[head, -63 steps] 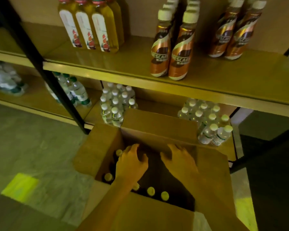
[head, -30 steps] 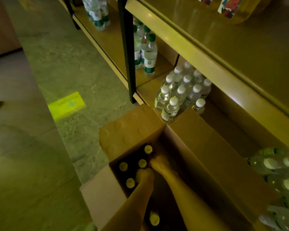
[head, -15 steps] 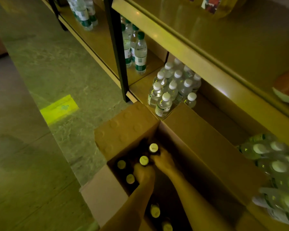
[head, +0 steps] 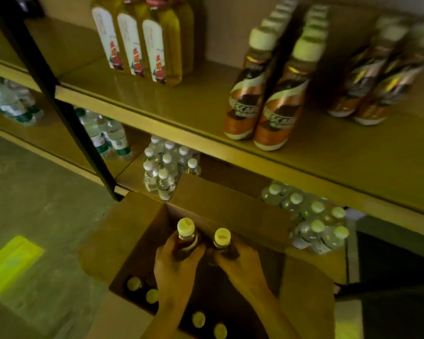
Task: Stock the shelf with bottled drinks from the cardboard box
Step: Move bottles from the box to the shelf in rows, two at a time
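An open cardboard box (head: 142, 216) stands on the floor against the shelf unit. My left hand (head: 174, 267) grips a dark bottle with a pale yellow cap (head: 186, 232), raised above the box. My right hand (head: 240, 263) grips a second such bottle (head: 222, 238) right beside it. Several more yellow-capped bottles (head: 152, 296) remain down inside the box. The wooden shelf (head: 206, 111) lies above and behind the box.
On the shelf stand tall yellow bottles (head: 154, 45) at left and copper coffee bottles (head: 277, 94) at centre and right. The lower shelf holds packs of small water bottles (head: 167, 167). A black upright post (head: 59, 106) rises left of the box. A yellow floor mark (head: 12, 263) lies at left.
Both hands have come up out of the box, each with a bottle. The view has tilted up, so the upper shelf shows again.
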`<state>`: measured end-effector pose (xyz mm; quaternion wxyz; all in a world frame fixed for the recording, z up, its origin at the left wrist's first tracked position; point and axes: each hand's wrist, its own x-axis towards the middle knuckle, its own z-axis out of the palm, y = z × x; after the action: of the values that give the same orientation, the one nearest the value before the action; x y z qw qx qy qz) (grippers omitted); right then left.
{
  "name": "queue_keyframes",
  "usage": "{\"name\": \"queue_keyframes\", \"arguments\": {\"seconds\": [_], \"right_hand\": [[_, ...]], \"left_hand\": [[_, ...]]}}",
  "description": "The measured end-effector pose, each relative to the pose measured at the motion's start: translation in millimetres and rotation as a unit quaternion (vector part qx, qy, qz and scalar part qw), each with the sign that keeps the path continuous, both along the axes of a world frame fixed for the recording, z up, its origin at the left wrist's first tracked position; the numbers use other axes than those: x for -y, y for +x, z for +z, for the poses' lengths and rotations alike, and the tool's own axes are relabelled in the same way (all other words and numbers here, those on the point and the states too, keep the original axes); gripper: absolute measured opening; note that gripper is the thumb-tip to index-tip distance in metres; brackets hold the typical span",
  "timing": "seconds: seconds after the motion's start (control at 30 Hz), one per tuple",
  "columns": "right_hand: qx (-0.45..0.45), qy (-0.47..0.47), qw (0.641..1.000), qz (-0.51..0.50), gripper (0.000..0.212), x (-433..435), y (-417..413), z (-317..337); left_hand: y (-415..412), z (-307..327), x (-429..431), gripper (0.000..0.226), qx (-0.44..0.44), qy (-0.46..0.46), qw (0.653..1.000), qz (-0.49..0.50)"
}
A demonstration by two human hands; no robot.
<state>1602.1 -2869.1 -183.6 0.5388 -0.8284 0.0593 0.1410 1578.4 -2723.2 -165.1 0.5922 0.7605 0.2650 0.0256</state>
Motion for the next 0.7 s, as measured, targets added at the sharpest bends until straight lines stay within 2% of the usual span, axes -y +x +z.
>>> {"name": "queue_keyframes", "arguments": {"seconds": [0.1,0.27,0.33,0.47,0.57,0.7], "right_hand": [[0.030,-0.006,0.998,-0.051,0.008,18,-20,35],[0.090,-0.001,0.985,-0.145,0.022,54,-47,96],[0.114,0.009,0.978,-0.173,0.028,72,-56,125],[0.184,-0.001,0.959,-0.215,0.024,104,-68,192],[0.232,-0.020,0.944,-0.233,0.018,128,-65,236],[0.283,-0.031,0.934,-0.215,0.034,148,-44,285]], "left_hand": [[0,24,18,0.055,0.027,0.008,0.998,-0.055],[-2,80,45,0.057,0.121,0.007,0.980,-0.158],[0,109,55,0.053,0.153,-0.003,0.963,-0.221],[7,174,79,0.035,0.213,-0.023,0.920,-0.330],[20,218,99,0.027,0.248,-0.040,0.901,-0.353],[54,253,126,0.021,0.293,-0.027,0.879,-0.375]]}}
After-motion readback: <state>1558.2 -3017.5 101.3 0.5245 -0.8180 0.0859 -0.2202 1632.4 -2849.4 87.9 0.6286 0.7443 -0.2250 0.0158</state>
